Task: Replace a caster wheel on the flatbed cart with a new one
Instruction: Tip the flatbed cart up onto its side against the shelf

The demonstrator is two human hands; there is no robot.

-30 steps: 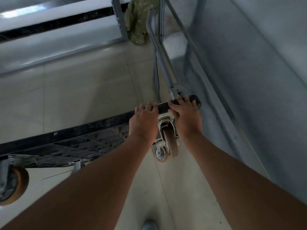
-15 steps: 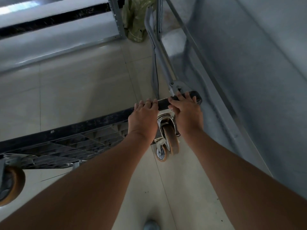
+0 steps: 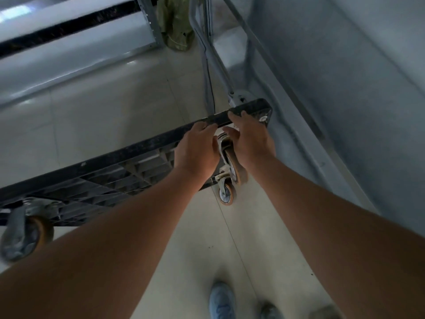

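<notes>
The black flatbed cart [image 3: 128,148] stands tipped on its side, its ribbed underside facing me. My left hand [image 3: 197,148] grips the top edge, fingers curled over it. My right hand [image 3: 250,139] grips the same edge near the corner, its thumb down by the mounting plate. Between the two hands sits an orange-tyred caster wheel [image 3: 231,161] in its metal fork. A second caster [image 3: 226,193] shows just below it, and a third caster [image 3: 25,236] hangs at the far left. The cart's grey handle [image 3: 207,54] stretches away across the floor.
Metal shelving [image 3: 69,42] runs along the back left, and a grey metal panel [image 3: 345,100] stands close on the right. A green sack [image 3: 174,21] lies at the back. My shoes [image 3: 220,300] stand on the pale tiled floor just below the cart.
Both hands keep hold of the cart's top edge. My right thumb has come down beside the caster's plate. The view has tipped down, so my shoes now show.
</notes>
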